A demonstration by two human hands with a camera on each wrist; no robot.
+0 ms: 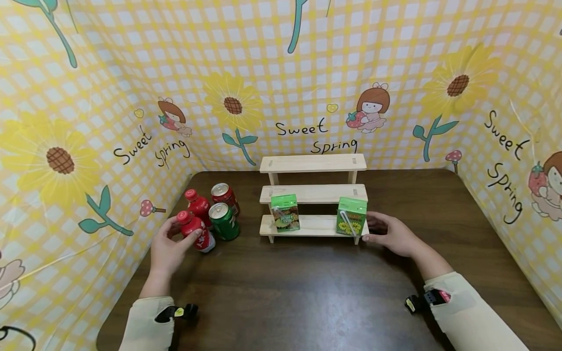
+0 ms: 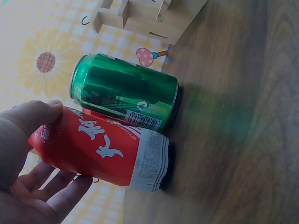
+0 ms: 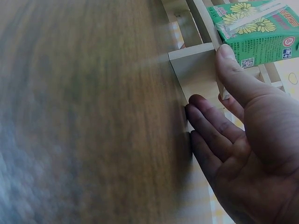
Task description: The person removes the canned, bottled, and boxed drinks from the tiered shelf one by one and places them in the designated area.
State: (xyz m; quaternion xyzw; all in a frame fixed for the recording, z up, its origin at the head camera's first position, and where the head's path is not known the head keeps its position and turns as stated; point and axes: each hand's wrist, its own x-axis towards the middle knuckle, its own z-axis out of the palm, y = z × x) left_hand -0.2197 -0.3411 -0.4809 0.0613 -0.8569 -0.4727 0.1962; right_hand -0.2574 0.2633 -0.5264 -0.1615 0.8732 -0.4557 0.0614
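My left hand [image 1: 169,248] holds a red bottle [image 2: 100,149] with white lettering, thumb on one side and fingers on the other; its base is close to the tabletop. Right beside it stands a green soda can [image 1: 224,222], with a second red bottle [image 1: 198,204] and a dark red can [image 1: 225,196] behind. On the right, my right hand [image 1: 392,235] is at the end of a three-tier wooden shelf [image 1: 313,225]. Its thumb touches the lowest tier's end, by a green drink carton [image 1: 351,214] with a straw; the other fingers extend loosely along the side.
Another green carton [image 1: 285,214] leans at the left of the lowest tier. The shelf stands on a dark brown wooden table [image 1: 303,297], near its back edge. Yellow checked cloth [image 1: 281,73] with flower prints walls the back and both sides.
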